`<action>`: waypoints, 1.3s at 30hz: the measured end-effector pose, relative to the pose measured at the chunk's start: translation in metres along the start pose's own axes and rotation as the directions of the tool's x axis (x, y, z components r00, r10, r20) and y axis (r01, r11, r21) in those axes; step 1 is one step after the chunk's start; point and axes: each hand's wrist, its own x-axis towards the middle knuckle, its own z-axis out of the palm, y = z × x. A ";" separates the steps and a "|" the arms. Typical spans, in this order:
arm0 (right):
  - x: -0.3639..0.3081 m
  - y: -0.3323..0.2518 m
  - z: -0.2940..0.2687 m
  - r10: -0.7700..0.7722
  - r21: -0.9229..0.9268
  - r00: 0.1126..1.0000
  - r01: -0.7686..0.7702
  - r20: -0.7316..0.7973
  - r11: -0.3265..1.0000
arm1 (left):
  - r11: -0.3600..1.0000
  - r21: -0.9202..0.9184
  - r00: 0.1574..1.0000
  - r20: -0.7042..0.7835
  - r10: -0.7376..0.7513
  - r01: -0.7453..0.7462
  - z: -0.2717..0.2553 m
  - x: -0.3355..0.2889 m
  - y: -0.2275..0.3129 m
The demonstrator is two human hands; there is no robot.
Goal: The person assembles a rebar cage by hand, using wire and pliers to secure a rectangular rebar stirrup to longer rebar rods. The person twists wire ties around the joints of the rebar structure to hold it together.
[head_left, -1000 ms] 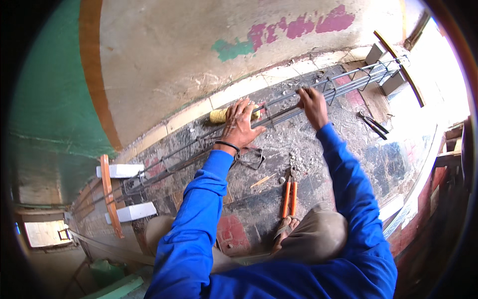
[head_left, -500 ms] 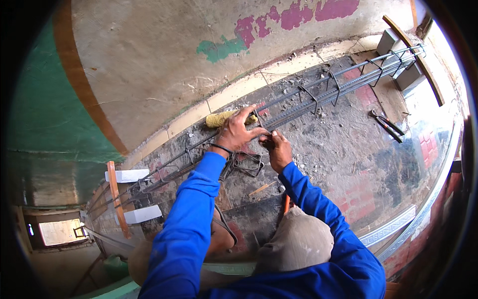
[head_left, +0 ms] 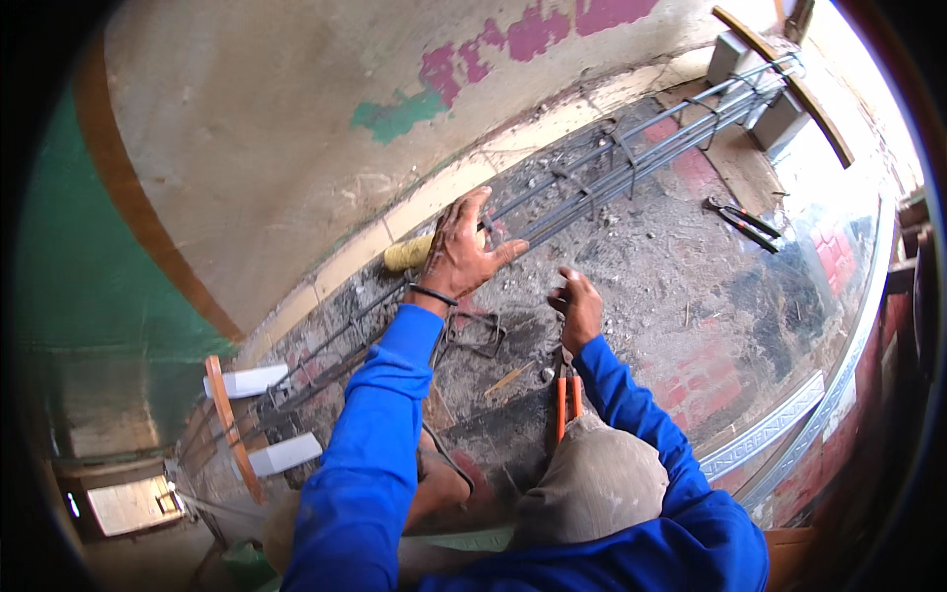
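Note:
A long cage of steel reinforcing bars [head_left: 671, 156] runs slantwise across the floor, with bent stirrups round it. My left hand [head_left: 464, 247] grips a steel stirrup [head_left: 491, 233] on the bars, thumb to the near side and fingers on the far side. Apart from the bars, to the near right, hangs my right hand [head_left: 580, 308] with its fingers curled; whatever they hold, if anything, cannot be made out. Just below it on the floor lie orange-handled pincers [head_left: 567, 395], by my knee. Several loose stirrups [head_left: 478, 333] lie beneath my left wrist.
A yellow roll [head_left: 402, 255] lies against the wall base behind my left hand. Dark-handled pliers [head_left: 745, 222] rest on the floor at right. Wooden crosspieces [head_left: 234, 429] and grey blocks [head_left: 779, 123] stand at the cage ends. Rubble and dust cover the patterned floor.
My right hand has let go of the stirrup area and drawn back toward me, down and right. My left hand stays at the bars. More of the orange-handled pincers shows.

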 end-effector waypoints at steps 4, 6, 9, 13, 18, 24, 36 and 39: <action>0.035 -0.055 -0.017 -0.290 0.069 0.907 0.325 -0.304 0.943 | 0.999 -0.028 0.997 -0.070 0.033 -0.035 0.018 0.050 0.023; 0.055 -0.093 -0.004 -0.303 0.101 0.930 0.328 -0.207 0.939 | 0.997 -0.077 0.999 -0.011 -0.032 0.031 0.036 0.082 0.033; 0.080 -0.126 0.004 -0.271 0.077 0.960 0.277 -0.077 0.958 | 0.997 -0.066 0.996 0.089 -0.028 0.034 0.071 0.132 0.069; 0.095 -0.124 0.003 -0.257 0.104 0.966 0.254 0.012 0.962 | 0.996 0.034 0.956 0.277 -0.093 0.087 0.096 0.157 0.081; 0.112 -0.130 -0.008 -0.295 0.060 0.955 0.297 -0.041 0.953 | 0.976 -0.006 0.953 0.218 -0.212 0.218 0.101 0.157 0.096; 0.110 -0.132 -0.005 -0.198 0.033 0.980 0.198 -0.004 0.980 | 0.988 0.006 0.964 0.219 -0.151 0.154 0.097 0.157 0.091; 0.094 -0.109 -0.022 -0.201 -0.009 0.972 0.201 -0.125 0.979 | 0.957 0.230 0.860 0.436 -0.264 0.177 0.042 0.103 0.059; 0.059 -0.078 -0.036 -0.164 0.072 0.982 0.171 -0.096 0.983 | 0.956 0.203 0.881 0.386 -0.275 0.209 0.042 0.086 0.046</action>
